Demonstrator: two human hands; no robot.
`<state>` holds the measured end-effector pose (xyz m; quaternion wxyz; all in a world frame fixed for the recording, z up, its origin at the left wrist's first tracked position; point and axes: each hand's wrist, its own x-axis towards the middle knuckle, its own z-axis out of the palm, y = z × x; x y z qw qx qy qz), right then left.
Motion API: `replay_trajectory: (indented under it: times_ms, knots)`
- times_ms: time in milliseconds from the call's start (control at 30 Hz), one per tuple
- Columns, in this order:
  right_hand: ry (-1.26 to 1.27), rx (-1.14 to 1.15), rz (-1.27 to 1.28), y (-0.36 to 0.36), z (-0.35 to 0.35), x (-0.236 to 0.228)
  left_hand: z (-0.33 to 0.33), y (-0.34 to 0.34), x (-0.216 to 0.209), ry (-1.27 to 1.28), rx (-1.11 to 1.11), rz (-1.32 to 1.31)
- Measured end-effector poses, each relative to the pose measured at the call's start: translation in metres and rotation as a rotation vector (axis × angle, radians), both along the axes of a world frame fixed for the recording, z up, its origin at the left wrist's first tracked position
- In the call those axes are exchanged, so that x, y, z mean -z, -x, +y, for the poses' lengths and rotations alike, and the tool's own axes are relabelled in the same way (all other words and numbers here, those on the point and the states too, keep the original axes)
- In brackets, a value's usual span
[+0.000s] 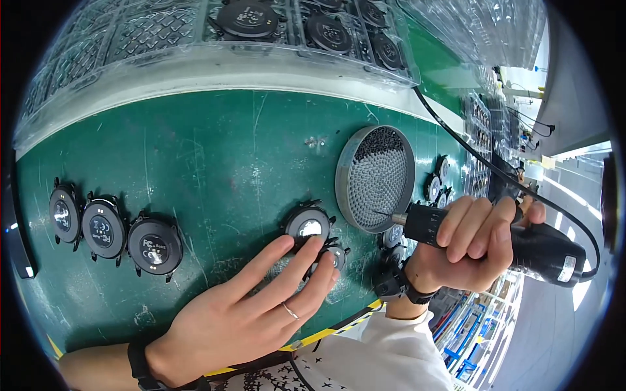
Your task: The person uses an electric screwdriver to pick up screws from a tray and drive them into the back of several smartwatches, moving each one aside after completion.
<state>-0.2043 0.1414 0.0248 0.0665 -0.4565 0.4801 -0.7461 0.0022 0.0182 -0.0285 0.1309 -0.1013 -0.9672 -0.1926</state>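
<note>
My right hand is wrapped round a black electric screwdriver, held sideways. Its thin bit points left over the near right part of a round grey dish. Small screws fill the dish in neat rows, with a darker loose heap at the far side. My left hand lies palm down with its fingers spread. Its fingertips rest at a round black watch case and a second watch case, partly hidden under the fingers. Whether they press on the cases I cannot tell.
Three watch cases lie in a row on the green mat at left. More watch cases sit right of the dish. Clear plastic trays with watch cases stand along the far side. A black cable runs to the screwdriver.
</note>
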Motion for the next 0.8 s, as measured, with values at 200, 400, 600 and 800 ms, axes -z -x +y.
replay_trajectory:
  times_ms: [200,400,600,800]
  knots:
    - [-0.033,-0.022,-0.006,0.004,0.001,-0.002,0.0,0.001,-0.001,-0.035,-0.006,-0.008]
    - [-0.062,-0.076,-0.002,0.004,0.001,-0.003,0.001,0.001,-0.001,-0.037,-0.004,-0.014]
    - [-0.079,-0.084,0.023,0.003,-0.002,-0.003,0.0,0.0,-0.002,-0.028,-0.006,-0.022]
    - [0.045,-0.094,0.112,-0.001,0.011,-0.018,0.0,-0.001,-0.002,-0.019,-0.056,-0.036]
